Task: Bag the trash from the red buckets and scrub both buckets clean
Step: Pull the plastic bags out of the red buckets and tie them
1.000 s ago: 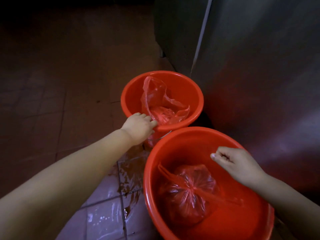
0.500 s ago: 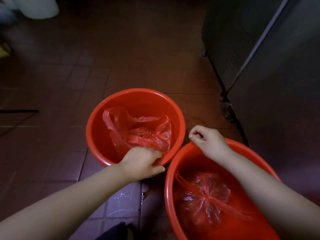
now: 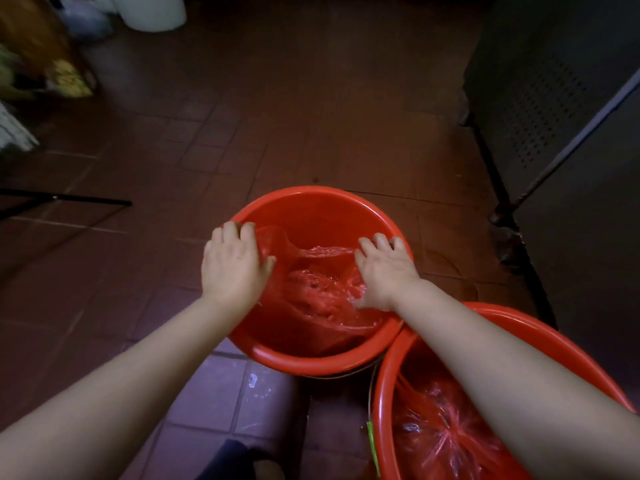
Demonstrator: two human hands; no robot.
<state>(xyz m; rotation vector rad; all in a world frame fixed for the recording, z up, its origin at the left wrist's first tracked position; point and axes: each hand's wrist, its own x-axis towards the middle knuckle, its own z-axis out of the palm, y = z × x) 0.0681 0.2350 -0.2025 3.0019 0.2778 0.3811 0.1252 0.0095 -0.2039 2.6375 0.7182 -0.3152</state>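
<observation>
Foreground, lower right of the frame: near red bucket (image 3: 384, 403), cut off by the edge, with a knotted red bag (image 3: 446, 441) lying on its bottom. Pale wet tiles (image 3: 214, 393) adjoin it at lower centre. Both forearms rise from the bottom corners, the right one passing over the near bucket.

Centre: far red bucket (image 3: 311, 195), its near rim meeting the near bucket's rim in this view. Inside lies a loose red bag (image 3: 318, 296), crumpled and glistening. The left hand (image 3: 235, 268) sits at the bucket's left wall, fingers curled over the bag's edge. The right hand (image 3: 384, 271) sits at the right wall, fingers likewise curled into the plastic. A band of film is stretched between the two.

Half a second earlier the left hand gripped this bucket's near rim and the right hand lay curled on the other bucket's rim. Both have since moved onto the bag.

Background: brown tiled floor (image 3: 311, 116), a black rod (image 3: 69, 199) at the left edge, a perforated metal cabinet (image 3: 554, 98) at upper right, and a blurred white container (image 3: 152, 12) at top left.
</observation>
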